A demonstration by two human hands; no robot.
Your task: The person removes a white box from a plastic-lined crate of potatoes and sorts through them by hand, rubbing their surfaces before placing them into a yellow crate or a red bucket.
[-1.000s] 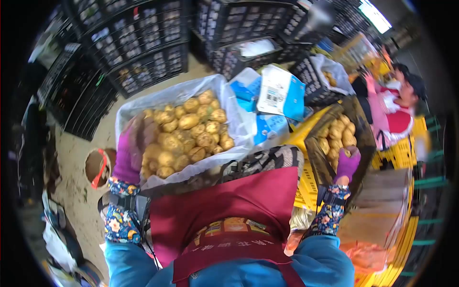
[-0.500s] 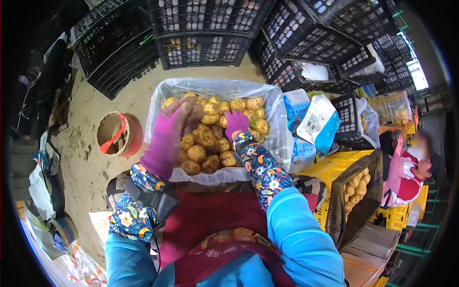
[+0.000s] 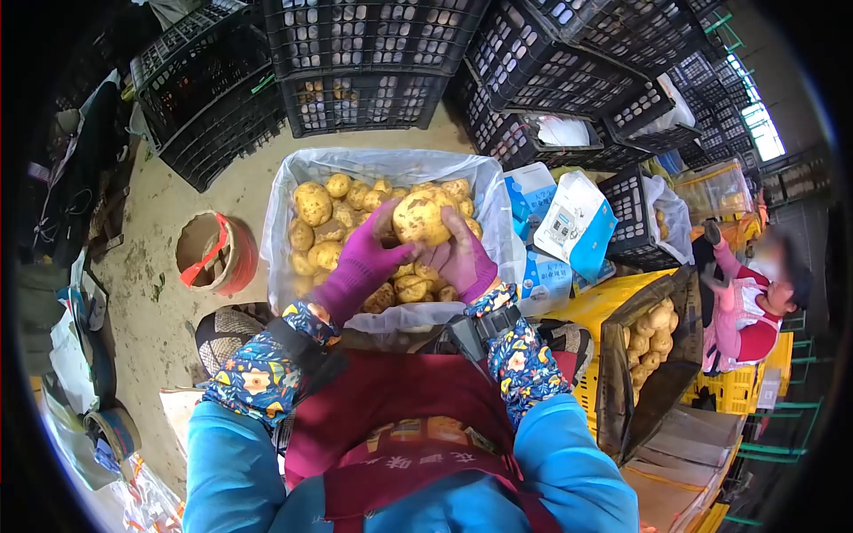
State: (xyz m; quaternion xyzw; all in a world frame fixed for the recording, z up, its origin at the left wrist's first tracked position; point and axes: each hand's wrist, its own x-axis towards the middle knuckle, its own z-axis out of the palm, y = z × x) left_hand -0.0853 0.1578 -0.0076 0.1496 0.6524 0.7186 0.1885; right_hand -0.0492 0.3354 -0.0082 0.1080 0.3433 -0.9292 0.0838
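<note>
The left hand [image 3: 369, 258] and right hand [image 3: 468, 259] grip one large potato [image 3: 422, 218] above the lined container [image 3: 498, 200]; its dirty, rounded skin could slip from the gloves, bruising it.

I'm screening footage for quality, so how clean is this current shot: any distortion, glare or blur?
Head view: strong fisheye bowing with black corners; the bright opening glares white at upper right; the far left falls into shadow; the potato between left hand and right hand looks fairly sharp; the co-worker is blurred around the head.
</note>
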